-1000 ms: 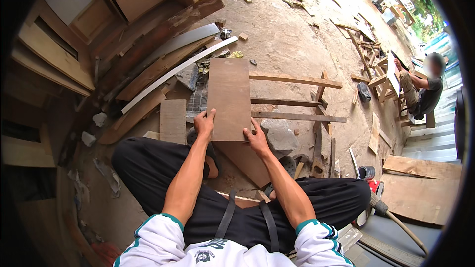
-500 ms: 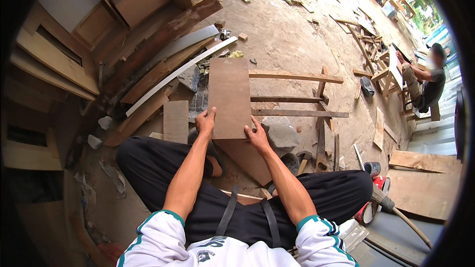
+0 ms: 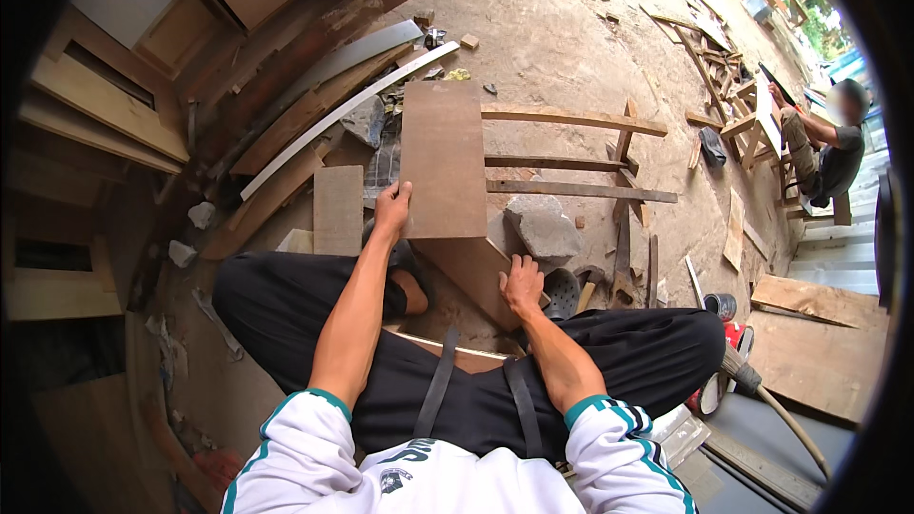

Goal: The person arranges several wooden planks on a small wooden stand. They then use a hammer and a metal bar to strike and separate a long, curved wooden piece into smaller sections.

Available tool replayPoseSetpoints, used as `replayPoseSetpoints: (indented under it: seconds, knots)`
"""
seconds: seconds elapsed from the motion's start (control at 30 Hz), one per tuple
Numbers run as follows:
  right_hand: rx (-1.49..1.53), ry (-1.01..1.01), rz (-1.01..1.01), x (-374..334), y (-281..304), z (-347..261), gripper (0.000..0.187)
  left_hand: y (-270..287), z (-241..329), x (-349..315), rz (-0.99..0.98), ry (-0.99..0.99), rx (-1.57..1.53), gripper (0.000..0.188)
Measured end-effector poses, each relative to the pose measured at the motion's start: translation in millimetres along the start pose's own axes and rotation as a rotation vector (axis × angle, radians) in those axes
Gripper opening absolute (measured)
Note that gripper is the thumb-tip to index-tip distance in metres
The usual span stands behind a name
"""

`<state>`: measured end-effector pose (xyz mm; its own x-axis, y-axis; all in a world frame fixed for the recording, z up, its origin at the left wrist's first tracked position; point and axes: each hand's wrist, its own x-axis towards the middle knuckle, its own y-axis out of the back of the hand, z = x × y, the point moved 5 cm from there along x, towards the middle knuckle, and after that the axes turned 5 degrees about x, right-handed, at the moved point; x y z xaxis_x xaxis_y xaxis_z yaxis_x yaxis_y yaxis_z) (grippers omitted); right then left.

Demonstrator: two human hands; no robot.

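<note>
A brown plywood panel (image 3: 443, 162) lies flat in front of my knees, its long side pointing away from me. Below its near end a second brown panel (image 3: 466, 276) slopes down between my legs; whether the two are joined I cannot tell. My left hand (image 3: 392, 211) grips the upper panel's left edge near the close corner, thumb on top. Lower down, my right hand (image 3: 523, 284) has its fingers bent over the right edge of the sloping panel.
Wooden bars (image 3: 571, 164) of a frame extend rightward beyond the panel. A grey concrete block (image 3: 543, 228) sits near my right hand. Planks and a white strip (image 3: 347, 119) lie at left. A broom (image 3: 752, 381) leans by my right knee. Another person (image 3: 828, 152) sits far right.
My right hand has left the upper panel's right edge and moved down to the sloping panel. My left hand stays on the upper panel. The view has shifted slightly.
</note>
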<state>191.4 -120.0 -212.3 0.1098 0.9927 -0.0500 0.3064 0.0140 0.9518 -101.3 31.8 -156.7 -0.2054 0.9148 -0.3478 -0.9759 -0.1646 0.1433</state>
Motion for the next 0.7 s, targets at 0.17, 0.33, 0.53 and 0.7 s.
replayPoseSetpoints:
  seconds: [0.17, 0.33, 0.53, 0.7]
  knots:
    - [-0.078, -0.046, -0.225, 10.9, -10.3, 12.9, 0.049, -3.1, 3.9, -11.3, -0.055, 0.001, 0.107, 0.039]
    - [0.283, 0.120, -0.521, 21.2, 3.2, 12.4, 0.044, -4.7, 3.3, -2.8, -0.030, 0.077, 0.138, 0.039]
    - [0.275, 0.296, -0.473, 34.6, 56.9, 5.3, 0.036, -10.1, -2.7, 5.0, 0.038, 0.130, 0.196, 0.042]
    - [0.035, 0.430, -0.666, 45.6, 126.3, 11.9, 0.035, -13.1, -9.3, 19.1, 0.103, 0.190, 0.387, 0.052]
